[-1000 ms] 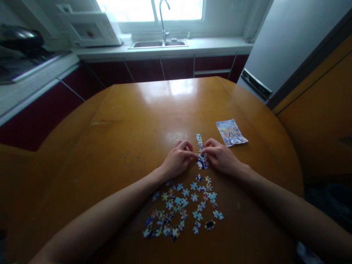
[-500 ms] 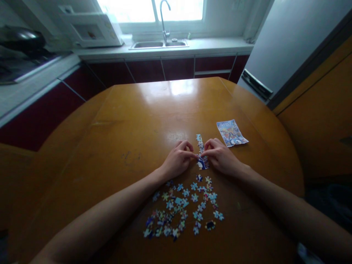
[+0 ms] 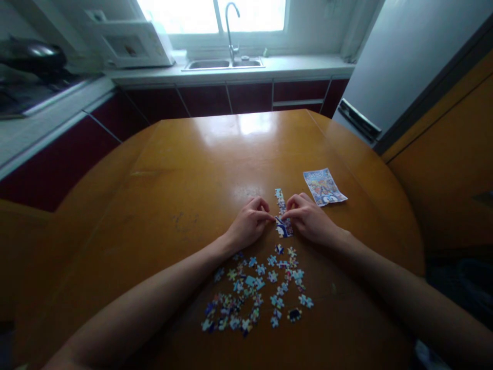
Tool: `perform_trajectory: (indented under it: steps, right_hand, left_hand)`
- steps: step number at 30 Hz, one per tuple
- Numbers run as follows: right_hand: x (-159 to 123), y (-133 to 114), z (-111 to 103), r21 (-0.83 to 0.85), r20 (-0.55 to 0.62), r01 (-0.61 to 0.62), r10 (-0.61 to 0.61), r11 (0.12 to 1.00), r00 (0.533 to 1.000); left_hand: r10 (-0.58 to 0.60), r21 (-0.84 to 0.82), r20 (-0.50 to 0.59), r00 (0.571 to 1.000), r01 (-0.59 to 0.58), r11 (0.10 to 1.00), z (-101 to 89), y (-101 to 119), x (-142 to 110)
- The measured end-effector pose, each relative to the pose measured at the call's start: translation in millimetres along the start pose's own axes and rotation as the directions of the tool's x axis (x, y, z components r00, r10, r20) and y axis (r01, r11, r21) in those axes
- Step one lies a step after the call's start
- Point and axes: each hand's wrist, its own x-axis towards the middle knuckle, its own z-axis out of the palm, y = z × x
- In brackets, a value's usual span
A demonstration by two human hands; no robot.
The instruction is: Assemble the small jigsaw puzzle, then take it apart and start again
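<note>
A narrow strip of joined jigsaw puzzle pieces (image 3: 284,229) lies on the wooden table, running away from me, with a dark blue and white part at its near end. My left hand (image 3: 250,221) is closed, its fingertips at the strip's left edge on a puzzle piece. From the other side my right hand (image 3: 308,218) presses its bent fingers and thumb onto the strip's right edge. The fingers partly cover the middle of the strip. Many loose jigsaw pieces (image 3: 239,298) are scattered between my forearms, several of them light blue.
A creased picture sheet (image 3: 324,187) lies beyond my right hand. The wooden table (image 3: 215,164) has a rounded edge. Farther off are a counter with a sink (image 3: 210,64), a microwave (image 3: 131,45), a stove with a dark pan (image 3: 34,55) and a fridge (image 3: 408,61).
Both hands stay at the strip with almost no movement. My left fingertips have shifted very slightly left at its edge. The loose pieces lie as before.
</note>
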Motion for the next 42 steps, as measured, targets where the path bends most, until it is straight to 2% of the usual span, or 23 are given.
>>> perform_trajectory:
  steps: [9,15,19,23,27,32,42]
  right_hand:
    - [0,1,0,0.023,-0.014,0.002,-0.002,1.0,1.0]
    - [0,0,1,0.033,-0.01,-0.006,0.007,0.999,1.0]
    - [0,-2,2,0.035,-0.015,-0.011,0.011,0.999,1.0]
    - [2,-1,1,0.072,-0.114,-0.03,0.038,0.997,0.993]
    - [4,9,1,0.145,-0.188,-0.13,0.156,0.981,0.97]
    - [3,20,4,0.229,-0.181,-0.227,0.27,0.947,0.946]
    - [4,23,4,0.243,-0.169,-0.237,0.282,0.94,0.944]
  left_hand:
    - [-0.034,-0.032,-0.019,0.999,0.033,0.999,0.3,0,1]
    - [0.037,0.021,0.104,0.994,-0.039,0.999,-1.1,4,0]
    - [0.035,0.061,0.122,0.992,-0.043,0.997,-2.0,6,0]
    - [0.029,0.088,0.147,0.989,-0.042,0.995,-2.8,7,1]
    - [0.021,0.053,0.155,0.988,-0.029,0.998,-2.4,6,1]
    - [0.004,-0.043,0.036,0.999,-0.002,0.999,-2.6,2,1]
    - [-0.106,-0.038,-0.081,0.991,0.103,0.994,-3.4,-1,3]
